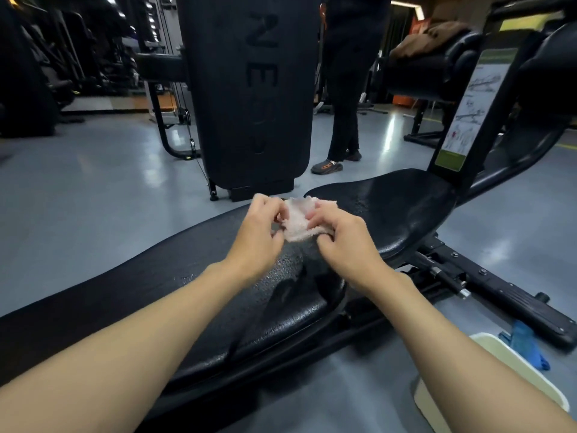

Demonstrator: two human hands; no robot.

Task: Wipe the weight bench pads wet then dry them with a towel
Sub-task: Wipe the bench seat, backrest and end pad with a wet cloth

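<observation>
The left hand [259,228] and right hand [343,240] pinch a pale cloth [296,221] above the wet-beaded pad [281,307], seemingly refolding it mid-wipe; next, press it flat and stroke.

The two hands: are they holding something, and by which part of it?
Both hold a small pale pink cloth above the bench. The left hand pinches its left edge, the right hand its right edge.

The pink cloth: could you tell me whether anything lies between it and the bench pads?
Nothing visible does. The left hand and right hand pinch the pink cloth directly over the seat pad and back pad, both uncovered.
</observation>
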